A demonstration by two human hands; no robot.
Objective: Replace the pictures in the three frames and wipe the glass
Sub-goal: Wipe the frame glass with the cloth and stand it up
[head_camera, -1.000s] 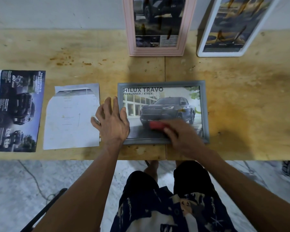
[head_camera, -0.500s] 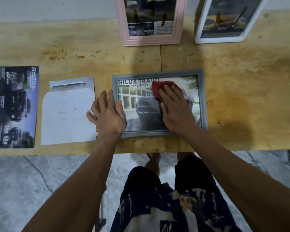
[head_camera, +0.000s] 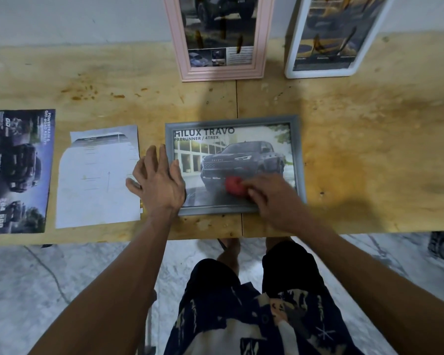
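Observation:
A grey frame (head_camera: 300, 160) lies flat near the table's front edge, with a truck picture under its glass. My left hand (head_camera: 158, 181) rests flat, fingers apart, on the frame's left edge and the table beside it. My right hand (head_camera: 268, 194) presses a red cloth (head_camera: 233, 185) onto the lower middle of the glass. A pink frame (head_camera: 221, 39) and a white frame (head_camera: 328, 37) stand leaning against the wall at the back, each with a picture in it.
A pale sheet (head_camera: 99, 175) lies left of my left hand, and a dark truck brochure page (head_camera: 16, 170) lies at the far left. The wooden table (head_camera: 369, 139) ends just in front of the grey frame; my legs and the floor show below.
My right hand has slid the red cloth from the upper middle of the glass down to its lower part. My left hand has stayed on the frame's left edge.

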